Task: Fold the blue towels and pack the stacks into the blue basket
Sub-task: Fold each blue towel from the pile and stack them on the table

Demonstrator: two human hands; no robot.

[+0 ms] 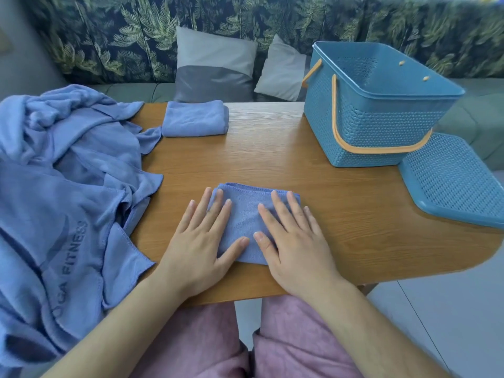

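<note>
Towel under my hands: a small folded blue towel lay flat on the near part of the wooden table, right in front of me.
Left hand: my left hand pressed palm-down on the towel's left side, fingers straight and spread apart, the thumb stretched across the cloth.
Right hand: my right hand pressed flat on the towel's right side, fingers straight and slightly fanned, gripping nothing.
Finished towel: a second folded towel sat at the far edge of the table, well apart from the one I pressed.
Unfolded pile: a rumpled heap of blue towels covered the table's left end and hung over its edge; one bore the printed word "FITNESS".
Basket: the blue basket stood upright at the far right of the table with its orange handle folded down along its side.
Lid: the basket's blue lid lay flat just beside it, overhanging the table's right edge.
Behind: two grey cushions leaned against a leaf-print sofa back.
Below: my pink trousers showed under the table edge.
</note>
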